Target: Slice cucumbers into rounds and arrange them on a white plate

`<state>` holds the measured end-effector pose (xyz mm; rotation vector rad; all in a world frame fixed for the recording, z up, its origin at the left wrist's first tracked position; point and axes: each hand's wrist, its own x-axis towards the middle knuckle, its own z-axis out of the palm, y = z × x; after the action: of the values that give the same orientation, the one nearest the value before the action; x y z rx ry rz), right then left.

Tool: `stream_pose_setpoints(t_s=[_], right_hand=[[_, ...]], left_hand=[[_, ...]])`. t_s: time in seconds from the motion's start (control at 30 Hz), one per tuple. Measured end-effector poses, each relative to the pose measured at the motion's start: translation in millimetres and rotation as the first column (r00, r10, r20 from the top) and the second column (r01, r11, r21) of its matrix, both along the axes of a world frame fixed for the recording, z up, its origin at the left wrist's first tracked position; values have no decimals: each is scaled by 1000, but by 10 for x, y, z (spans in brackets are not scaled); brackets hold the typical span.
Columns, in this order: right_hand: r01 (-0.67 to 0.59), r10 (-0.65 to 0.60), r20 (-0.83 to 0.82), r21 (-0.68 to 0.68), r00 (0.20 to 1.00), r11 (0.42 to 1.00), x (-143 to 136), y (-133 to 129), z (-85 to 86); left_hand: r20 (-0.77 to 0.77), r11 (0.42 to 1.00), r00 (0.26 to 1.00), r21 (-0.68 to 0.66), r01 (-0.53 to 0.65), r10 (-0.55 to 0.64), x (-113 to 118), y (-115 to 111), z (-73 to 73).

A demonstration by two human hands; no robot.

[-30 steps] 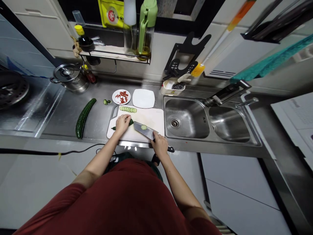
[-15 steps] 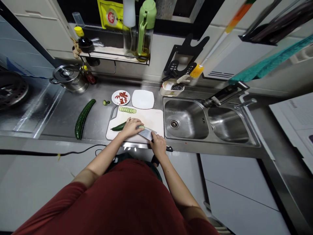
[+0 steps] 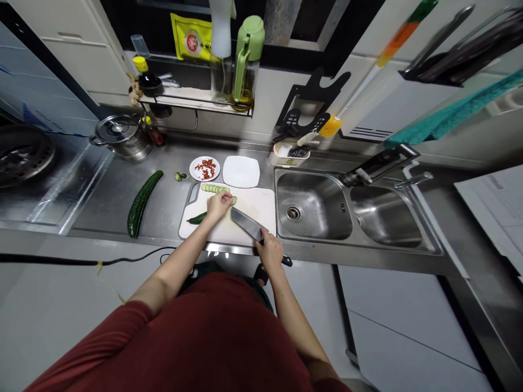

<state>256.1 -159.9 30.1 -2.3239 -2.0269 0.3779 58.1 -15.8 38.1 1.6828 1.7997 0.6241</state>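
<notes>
My left hand [image 3: 219, 204] pinches a cucumber slice [image 3: 233, 200] between its fingertips, at the right end of a row of cucumber slices [image 3: 213, 188]. Below that hand and partly hidden by it, the cut cucumber [image 3: 198, 219] lies on the white cutting board [image 3: 253, 198]. My right hand [image 3: 270, 249] is wrapped round the black handle of a kitchen knife [image 3: 246, 224]. Its broad blade points up and left over the board, apart from the left hand and the cucumber.
A whole cucumber [image 3: 144, 204] lies left of the board, with cut ends [image 3: 180, 176] nearby. Behind stand a plate of chopped red pieces [image 3: 195, 173] and a white plate [image 3: 241, 172]. The sink [image 3: 314, 204] adjoins at right; a pot [image 3: 120, 139] stands back left.
My left hand has risen from the cut cucumber toward the row, bringing a slice along. The knife in my right hand has drawn back to the right, away from the cucumber.
</notes>
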Motion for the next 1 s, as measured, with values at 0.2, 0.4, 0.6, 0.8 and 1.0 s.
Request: stream_pose_setpoints(t_s=[0.2,0.4,0.6,0.8,1.0], right_hand=[[22,-22,-19,6,1000,1000,44,23,3],[25,-25,-37,-2,999,1000,17,57,34],[20,-20,-41,-5,999,1000,28,54,23],[27,-28,-36,-36,999,999,42,61,42],[21,-21,-49,-18,999,1000,37,75,49]], left_hand=[[-89,992,990,-53,-114,109,-28,297,-137],[-161,997,985,-34,-75,68,25,459,-208],[-230,999,973,-7,-40,37,13,549,-250],[-261,1000,965,-3,-29,27,9,575,-257],[-296,1000,955,23,-12,18,5,618,-288]])
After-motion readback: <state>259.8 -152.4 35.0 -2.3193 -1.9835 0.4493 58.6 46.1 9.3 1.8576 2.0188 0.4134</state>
